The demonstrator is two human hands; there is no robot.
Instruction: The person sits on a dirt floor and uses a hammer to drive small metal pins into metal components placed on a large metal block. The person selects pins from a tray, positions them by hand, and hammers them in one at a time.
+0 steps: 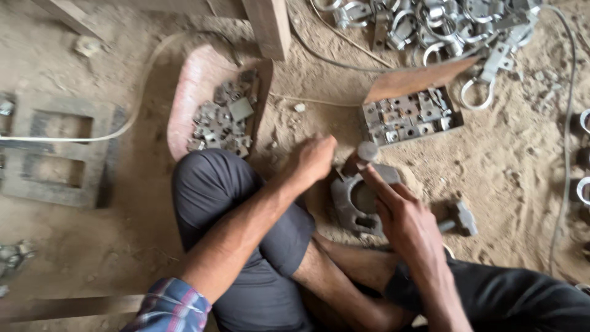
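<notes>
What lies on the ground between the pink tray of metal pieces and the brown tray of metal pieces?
In the head view, only sandy ground with a thin cord lies between the pink tray and the brown tray.

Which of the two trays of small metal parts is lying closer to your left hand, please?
The pinkish tray beside the raised knee; the rusty brown tray lies across from the left hand, nearer the right.

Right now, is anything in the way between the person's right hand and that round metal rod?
No, nothing visible. The right hand reaches the metal rod with its fingertips, and the left hand is closed beside the rod's lower part. Both sit over the heavy metal block on the sandy ground.
</notes>
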